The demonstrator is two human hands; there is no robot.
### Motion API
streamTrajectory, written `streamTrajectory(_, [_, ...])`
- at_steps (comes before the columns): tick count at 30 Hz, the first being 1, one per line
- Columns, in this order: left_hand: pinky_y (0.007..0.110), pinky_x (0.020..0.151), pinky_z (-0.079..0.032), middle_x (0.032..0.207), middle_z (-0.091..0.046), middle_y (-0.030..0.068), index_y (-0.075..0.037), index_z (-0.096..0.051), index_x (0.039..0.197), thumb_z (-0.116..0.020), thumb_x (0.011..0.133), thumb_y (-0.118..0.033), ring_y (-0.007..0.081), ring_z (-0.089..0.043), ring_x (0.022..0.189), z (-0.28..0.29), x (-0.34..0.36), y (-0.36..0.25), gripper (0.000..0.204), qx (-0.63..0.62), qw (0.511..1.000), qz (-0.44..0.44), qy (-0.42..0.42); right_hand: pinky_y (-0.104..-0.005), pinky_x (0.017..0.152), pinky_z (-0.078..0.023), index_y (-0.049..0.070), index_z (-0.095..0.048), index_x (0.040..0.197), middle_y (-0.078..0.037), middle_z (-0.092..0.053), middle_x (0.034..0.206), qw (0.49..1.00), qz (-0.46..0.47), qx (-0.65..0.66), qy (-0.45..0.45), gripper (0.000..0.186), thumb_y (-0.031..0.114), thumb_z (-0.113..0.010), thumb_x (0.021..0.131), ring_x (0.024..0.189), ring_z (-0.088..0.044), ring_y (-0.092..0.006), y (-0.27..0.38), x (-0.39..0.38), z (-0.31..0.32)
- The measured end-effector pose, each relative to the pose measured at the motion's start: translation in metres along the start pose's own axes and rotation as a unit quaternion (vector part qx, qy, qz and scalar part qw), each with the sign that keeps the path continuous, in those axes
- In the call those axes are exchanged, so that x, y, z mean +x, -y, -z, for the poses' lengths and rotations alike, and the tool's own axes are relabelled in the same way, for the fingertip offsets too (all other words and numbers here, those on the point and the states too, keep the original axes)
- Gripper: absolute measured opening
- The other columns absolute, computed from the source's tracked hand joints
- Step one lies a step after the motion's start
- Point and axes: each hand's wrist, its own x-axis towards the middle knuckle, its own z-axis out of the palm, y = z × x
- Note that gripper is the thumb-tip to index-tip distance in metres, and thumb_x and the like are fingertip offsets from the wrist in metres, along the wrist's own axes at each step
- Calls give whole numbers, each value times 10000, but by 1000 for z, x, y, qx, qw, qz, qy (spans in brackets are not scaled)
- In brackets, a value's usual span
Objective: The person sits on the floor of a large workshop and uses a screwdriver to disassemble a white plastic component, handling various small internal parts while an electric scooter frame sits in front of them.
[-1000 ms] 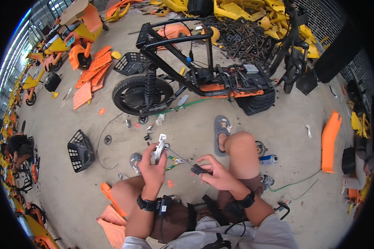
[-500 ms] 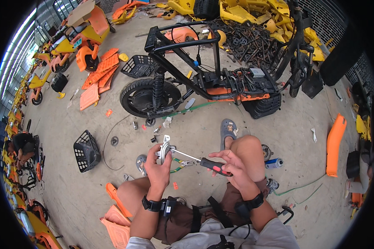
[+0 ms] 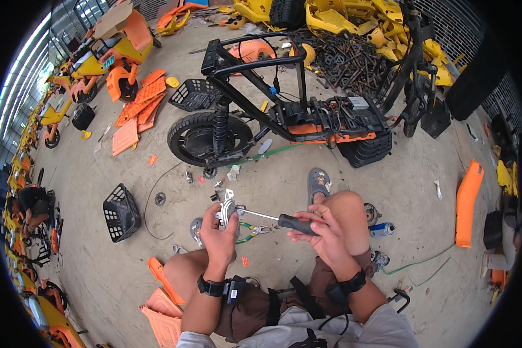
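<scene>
Head view: our left hand (image 3: 219, 236) pinches silvery metal part (image 3: 227, 212), on our side of stripped scooter (image 3: 298, 110); our right hand (image 3: 329, 236) grips screwdriver (image 3: 297, 224), shaft (image 3: 260, 214) reaching part. We should brace part firmly, align shaft, turn gently.

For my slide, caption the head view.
Left hand holding a round silver part, right hand a black-handled metal screwdriver, before a bare black scooter frame.

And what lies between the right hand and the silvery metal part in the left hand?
A screwdriver, in the head view: the right hand holds its handle and the shaft points at the silvery metal part.
</scene>
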Motion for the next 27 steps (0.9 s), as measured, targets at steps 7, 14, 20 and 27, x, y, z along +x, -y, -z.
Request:
streamTrajectory(7, [211,669,-492,940,-672,58,18,-531,1219,-687,872,15,76,-621,790,-3,-5,-5,380,3,999,38,23,-392,740,-583,18,-450,1174,-242,-568,1239,986,51,-144,-64,188,121,-451,1017,828,-676,-277,-6,-1,12])
streamTrajectory(14, [207,659,-492,925,-676,56,21,-522,1234,-683,876,16,72,-622,772,-1,-3,-2,392,-16,999,37,3,-348,736,-564,19,-470,1243,-176,-618,1118,980,165,-81,-72,243,115,-460,1020,889,-651,-220,-16,6,4])
streamTrajectory(20, [207,663,-498,931,-681,63,27,-522,1235,-680,876,22,76,-628,781,3,-2,-5,392,-24,999,46,-14,-265,629,-520,5,-492,1281,-144,-655,993,949,156,-252,-105,329,237,-453,1051,665,-612,-146,-15,2,3])
streamTrajectory(27, [199,661,-489,920,-679,57,32,-524,1238,-682,872,21,64,-620,781,3,-2,-3,398,-1,999,33,-12,-214,555,-421,19,-549,1208,-66,-620,822,949,103,-282,-99,321,281,-447,1054,590,-499,-74,-12,-6,6])
